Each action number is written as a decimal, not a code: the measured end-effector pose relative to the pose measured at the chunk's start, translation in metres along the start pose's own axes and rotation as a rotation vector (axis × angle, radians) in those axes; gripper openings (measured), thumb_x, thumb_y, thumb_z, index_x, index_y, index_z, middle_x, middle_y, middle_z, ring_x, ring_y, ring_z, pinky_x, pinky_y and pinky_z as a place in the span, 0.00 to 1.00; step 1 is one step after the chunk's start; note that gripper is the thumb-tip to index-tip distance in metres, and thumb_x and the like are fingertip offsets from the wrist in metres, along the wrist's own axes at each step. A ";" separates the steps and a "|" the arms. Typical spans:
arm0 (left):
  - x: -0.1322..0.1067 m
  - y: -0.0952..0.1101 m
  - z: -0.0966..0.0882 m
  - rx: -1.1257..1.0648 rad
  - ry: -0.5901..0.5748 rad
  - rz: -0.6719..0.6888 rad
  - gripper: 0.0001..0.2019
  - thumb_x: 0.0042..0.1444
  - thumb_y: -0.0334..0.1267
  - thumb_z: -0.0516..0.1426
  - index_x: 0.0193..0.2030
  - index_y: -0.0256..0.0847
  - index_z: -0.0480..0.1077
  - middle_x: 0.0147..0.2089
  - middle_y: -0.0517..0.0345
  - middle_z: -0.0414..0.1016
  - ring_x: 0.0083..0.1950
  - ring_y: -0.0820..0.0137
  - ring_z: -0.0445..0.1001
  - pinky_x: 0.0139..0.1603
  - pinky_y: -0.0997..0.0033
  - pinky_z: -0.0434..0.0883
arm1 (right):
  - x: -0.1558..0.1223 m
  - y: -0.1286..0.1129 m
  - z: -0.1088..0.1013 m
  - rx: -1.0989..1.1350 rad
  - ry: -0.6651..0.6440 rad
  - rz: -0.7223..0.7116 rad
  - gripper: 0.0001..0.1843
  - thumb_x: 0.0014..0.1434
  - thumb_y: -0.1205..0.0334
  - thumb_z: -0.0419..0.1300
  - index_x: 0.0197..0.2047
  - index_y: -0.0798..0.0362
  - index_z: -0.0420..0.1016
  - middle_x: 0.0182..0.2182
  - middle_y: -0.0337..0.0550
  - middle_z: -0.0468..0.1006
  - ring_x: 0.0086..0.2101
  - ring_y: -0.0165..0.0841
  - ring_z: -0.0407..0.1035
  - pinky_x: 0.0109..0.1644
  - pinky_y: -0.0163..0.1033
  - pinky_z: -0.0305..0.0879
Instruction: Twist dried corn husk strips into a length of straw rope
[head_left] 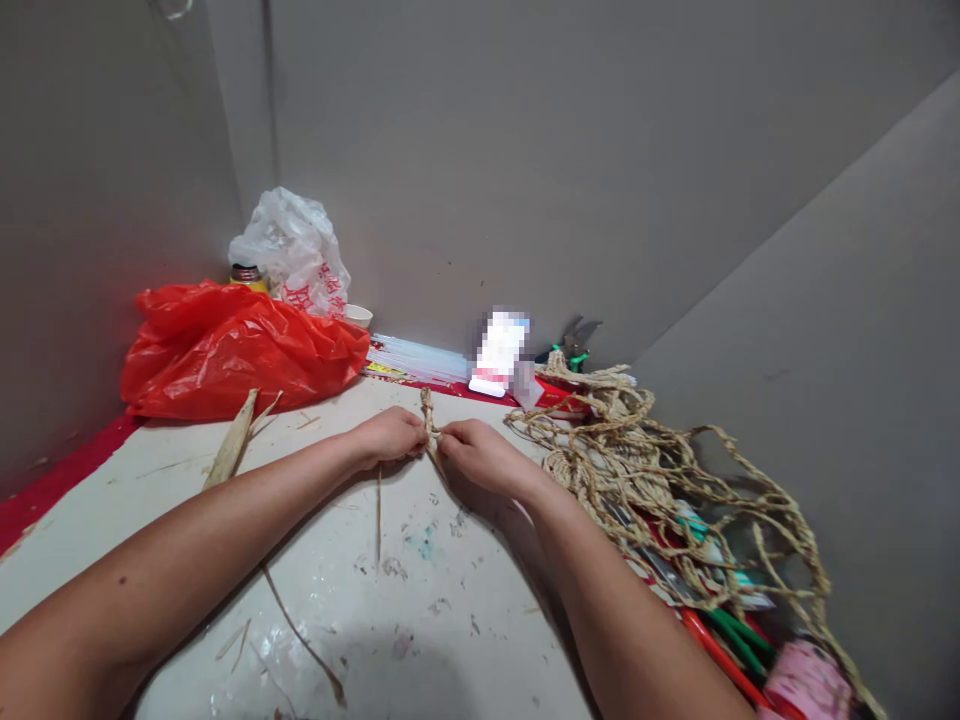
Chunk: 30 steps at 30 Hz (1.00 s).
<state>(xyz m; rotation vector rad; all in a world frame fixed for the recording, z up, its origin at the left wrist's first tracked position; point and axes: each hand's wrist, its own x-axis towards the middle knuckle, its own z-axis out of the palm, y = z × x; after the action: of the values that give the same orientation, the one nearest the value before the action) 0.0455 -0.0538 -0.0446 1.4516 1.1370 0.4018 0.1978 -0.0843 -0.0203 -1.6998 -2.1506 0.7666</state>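
Note:
My left hand [395,437] and my right hand [476,447] meet over the middle of the white tabletop [420,620]. Between them stands a short braided straw cord [427,402], its knotted end pointing away from me. The fingers of both hands are pinched on its lower part, where loose strands run down below the right fingers. A thin dry strand [379,515] hangs or lies under my left hand; I cannot tell which. Left of my left forearm lies a wider dry leaf strip [234,440].
A red plastic bag [240,350] and a white plastic bag [292,245] sit at the back left. A phone [499,350] leans near the wall [480,150], with pruning shears [577,340] beside it. Tangled straw rope [637,450] covers the right side, near a pink roll [806,685].

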 end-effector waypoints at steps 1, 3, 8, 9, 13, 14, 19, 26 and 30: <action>-0.001 0.000 0.000 -0.012 0.003 0.002 0.10 0.50 0.34 0.51 0.19 0.39 0.59 0.13 0.68 0.51 0.13 0.81 0.45 0.17 0.74 0.41 | -0.001 -0.002 0.000 0.074 -0.008 0.012 0.12 0.52 0.70 0.51 0.20 0.55 0.68 0.19 0.40 0.68 0.23 0.29 0.59 0.27 0.33 0.51; -0.002 0.001 -0.001 -0.054 -0.002 0.007 0.09 0.49 0.33 0.51 0.19 0.38 0.60 0.13 0.68 0.50 0.13 0.81 0.45 0.16 0.74 0.41 | -0.002 -0.005 0.003 0.218 -0.040 0.041 0.12 0.53 0.69 0.50 0.21 0.55 0.68 0.16 0.37 0.64 0.20 0.27 0.56 0.25 0.33 0.50; -0.004 0.002 -0.004 -0.172 -0.025 -0.023 0.12 0.46 0.35 0.53 0.16 0.39 0.55 0.12 0.68 0.50 0.14 0.82 0.45 0.16 0.75 0.40 | -0.001 -0.009 0.024 0.264 -0.091 0.149 0.12 0.55 0.66 0.51 0.21 0.54 0.67 0.11 0.36 0.62 0.15 0.27 0.56 0.23 0.34 0.49; -0.004 0.002 -0.004 -0.183 -0.022 -0.019 0.12 0.45 0.35 0.53 0.16 0.39 0.55 0.12 0.68 0.50 0.14 0.82 0.45 0.17 0.75 0.40 | -0.003 -0.010 0.027 0.230 -0.089 0.142 0.12 0.54 0.66 0.52 0.21 0.54 0.66 0.11 0.37 0.64 0.16 0.28 0.58 0.24 0.35 0.51; -0.006 0.003 -0.005 -0.247 -0.045 -0.004 0.07 0.43 0.34 0.56 0.19 0.37 0.62 0.13 0.69 0.53 0.14 0.82 0.46 0.17 0.76 0.41 | -0.015 -0.017 0.023 0.177 -0.280 0.023 0.13 0.56 0.63 0.53 0.20 0.54 0.66 0.14 0.40 0.70 0.17 0.29 0.62 0.25 0.35 0.55; -0.006 0.003 -0.006 -0.274 -0.067 -0.013 0.05 0.42 0.34 0.56 0.21 0.36 0.64 0.14 0.69 0.53 0.14 0.83 0.46 0.17 0.76 0.40 | -0.018 -0.017 0.016 0.199 -0.374 -0.011 0.14 0.57 0.60 0.53 0.21 0.54 0.67 0.14 0.40 0.71 0.17 0.29 0.63 0.25 0.34 0.56; -0.003 0.003 -0.015 -0.386 -0.183 -0.055 0.07 0.39 0.35 0.60 0.24 0.34 0.66 0.14 0.71 0.51 0.15 0.84 0.43 0.18 0.77 0.38 | -0.013 -0.004 -0.015 0.362 -0.008 0.098 0.22 0.57 0.45 0.53 0.23 0.55 0.69 0.13 0.40 0.69 0.17 0.29 0.64 0.22 0.33 0.56; 0.000 -0.001 -0.017 -0.404 -0.243 -0.019 0.09 0.39 0.36 0.60 0.25 0.37 0.64 0.16 0.71 0.52 0.16 0.84 0.42 0.19 0.78 0.38 | 0.008 0.007 0.016 0.702 -0.073 0.204 0.18 0.58 0.48 0.53 0.28 0.55 0.68 0.19 0.38 0.70 0.15 0.22 0.56 0.16 0.28 0.48; -0.005 0.001 -0.017 -0.254 -0.238 0.026 0.09 0.42 0.40 0.59 0.24 0.35 0.66 0.17 0.67 0.57 0.17 0.83 0.45 0.18 0.77 0.41 | 0.010 0.009 0.020 0.675 -0.224 0.235 0.19 0.58 0.49 0.53 0.25 0.56 0.67 0.12 0.29 0.57 0.11 0.19 0.43 0.13 0.29 0.36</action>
<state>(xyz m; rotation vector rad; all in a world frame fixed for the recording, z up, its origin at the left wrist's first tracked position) 0.0306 -0.0482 -0.0379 1.2544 0.8446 0.3670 0.1912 -0.0781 -0.0428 -1.5433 -1.5379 1.5933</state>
